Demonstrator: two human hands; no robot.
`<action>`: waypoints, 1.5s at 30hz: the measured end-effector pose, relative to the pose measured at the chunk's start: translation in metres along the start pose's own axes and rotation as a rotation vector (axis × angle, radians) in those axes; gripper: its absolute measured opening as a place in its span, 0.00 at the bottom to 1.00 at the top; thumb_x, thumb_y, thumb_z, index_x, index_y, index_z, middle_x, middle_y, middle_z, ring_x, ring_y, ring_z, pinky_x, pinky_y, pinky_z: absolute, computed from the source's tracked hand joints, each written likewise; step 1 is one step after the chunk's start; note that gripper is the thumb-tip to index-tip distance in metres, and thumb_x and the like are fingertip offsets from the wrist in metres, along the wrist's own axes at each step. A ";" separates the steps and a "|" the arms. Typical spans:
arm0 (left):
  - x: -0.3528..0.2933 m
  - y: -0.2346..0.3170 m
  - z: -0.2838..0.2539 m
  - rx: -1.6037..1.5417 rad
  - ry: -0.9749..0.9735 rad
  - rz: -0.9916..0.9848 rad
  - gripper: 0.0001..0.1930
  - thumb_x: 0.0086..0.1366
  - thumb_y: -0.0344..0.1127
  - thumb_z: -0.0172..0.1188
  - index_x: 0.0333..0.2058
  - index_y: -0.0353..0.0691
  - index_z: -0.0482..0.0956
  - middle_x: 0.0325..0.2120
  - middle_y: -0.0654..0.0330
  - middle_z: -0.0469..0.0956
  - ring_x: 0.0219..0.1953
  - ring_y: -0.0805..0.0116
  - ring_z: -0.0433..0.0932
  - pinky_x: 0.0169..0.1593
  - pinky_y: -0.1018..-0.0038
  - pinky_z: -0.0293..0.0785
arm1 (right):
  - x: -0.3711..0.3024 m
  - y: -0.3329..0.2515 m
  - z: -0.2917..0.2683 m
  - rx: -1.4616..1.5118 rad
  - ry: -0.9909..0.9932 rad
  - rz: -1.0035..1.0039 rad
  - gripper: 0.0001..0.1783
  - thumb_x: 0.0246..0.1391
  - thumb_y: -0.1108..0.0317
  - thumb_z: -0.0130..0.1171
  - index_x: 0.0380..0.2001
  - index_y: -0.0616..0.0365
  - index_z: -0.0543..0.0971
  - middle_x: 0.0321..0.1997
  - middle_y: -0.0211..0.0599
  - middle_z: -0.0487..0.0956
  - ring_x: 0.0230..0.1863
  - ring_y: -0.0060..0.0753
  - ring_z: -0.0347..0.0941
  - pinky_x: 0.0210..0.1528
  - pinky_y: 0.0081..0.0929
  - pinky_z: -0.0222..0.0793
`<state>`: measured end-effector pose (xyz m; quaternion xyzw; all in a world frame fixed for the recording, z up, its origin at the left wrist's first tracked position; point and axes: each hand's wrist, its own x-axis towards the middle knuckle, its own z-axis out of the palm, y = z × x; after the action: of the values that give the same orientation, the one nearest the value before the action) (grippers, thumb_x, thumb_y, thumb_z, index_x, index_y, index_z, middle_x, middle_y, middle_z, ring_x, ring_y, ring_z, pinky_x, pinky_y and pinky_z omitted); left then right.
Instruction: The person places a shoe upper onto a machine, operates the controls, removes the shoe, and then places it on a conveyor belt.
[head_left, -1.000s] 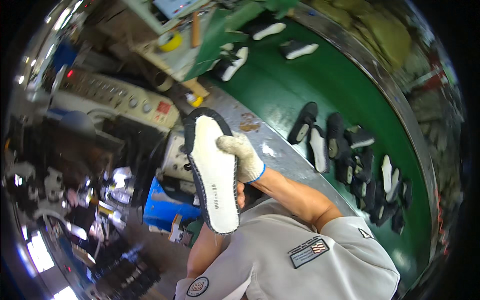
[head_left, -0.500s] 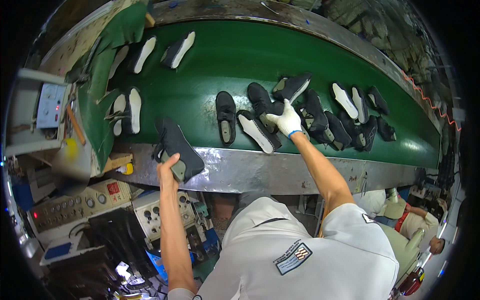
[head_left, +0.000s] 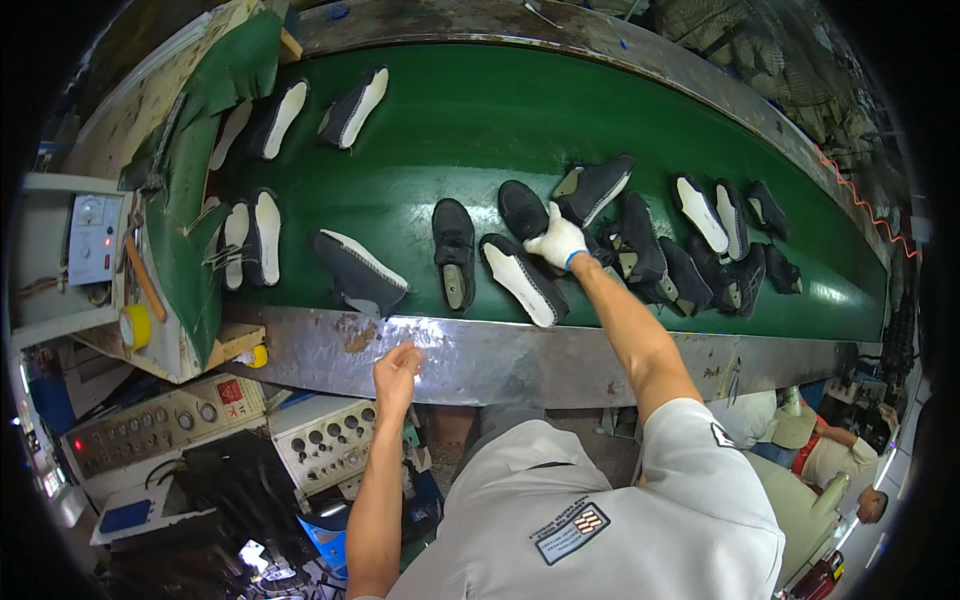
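Observation:
My bare left hand (head_left: 398, 368) is over the metal edge of the bench, its fingers loosely curled in with nothing visible in them. Just beyond it a black shoe (head_left: 352, 278) lies on its side on the green belt (head_left: 420, 130), its white sole edge facing away. My right hand (head_left: 556, 240), in a white glove, is closed on the heel end of another black shoe (head_left: 522, 208); the palm side of the grip is hidden. Close to the right hand are an upright black shoe (head_left: 454, 250), one with its white sole up (head_left: 522, 282), and a tilted one (head_left: 596, 188).
Several more black shoes (head_left: 702, 212) crowd the belt's right part, and others (head_left: 266, 238) lie at the left. A metal ledge (head_left: 500, 360) runs along the near side. Control panels (head_left: 325, 440) stand below left. At the lower right another person (head_left: 840, 455) is in view.
My left hand has let go of the black shoe, which now lies on the belt, and has drawn back toward me. The gloved right hand stays at its shoe.

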<state>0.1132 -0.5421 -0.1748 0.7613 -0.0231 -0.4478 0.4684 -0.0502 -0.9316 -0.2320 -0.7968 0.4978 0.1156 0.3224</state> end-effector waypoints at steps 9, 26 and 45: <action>-0.076 0.006 -0.056 -0.286 0.042 -0.005 0.15 0.70 0.30 0.57 0.51 0.27 0.77 0.42 0.48 0.84 0.41 0.62 0.85 0.43 0.74 0.81 | -0.051 0.014 -0.040 0.993 -0.472 0.033 0.17 0.45 0.64 0.66 0.38 0.63 0.82 0.33 0.34 0.82 0.31 0.28 0.78 0.35 0.31 0.75; -0.218 0.143 -0.121 -1.450 -0.290 0.400 0.44 0.69 0.73 0.36 0.61 0.36 0.69 0.51 0.39 0.76 0.54 0.39 0.76 0.57 0.46 0.73 | -0.347 -0.215 0.068 1.688 -1.741 0.379 0.37 0.64 0.37 0.47 0.60 0.59 0.71 0.48 0.59 0.79 0.44 0.54 0.79 0.44 0.50 0.79; -0.299 0.103 -0.162 -1.589 -0.071 0.581 0.38 0.68 0.66 0.46 0.60 0.36 0.70 0.48 0.43 0.78 0.52 0.41 0.77 0.52 0.50 0.77 | -0.399 -0.262 0.083 1.336 -1.823 0.349 0.34 0.56 0.40 0.52 0.52 0.59 0.76 0.44 0.49 0.82 0.40 0.50 0.81 0.41 0.46 0.81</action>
<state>0.0880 -0.3515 0.1238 0.1551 0.0890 -0.2161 0.9598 -0.0019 -0.5143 0.0106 -0.0058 0.1449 0.4060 0.9023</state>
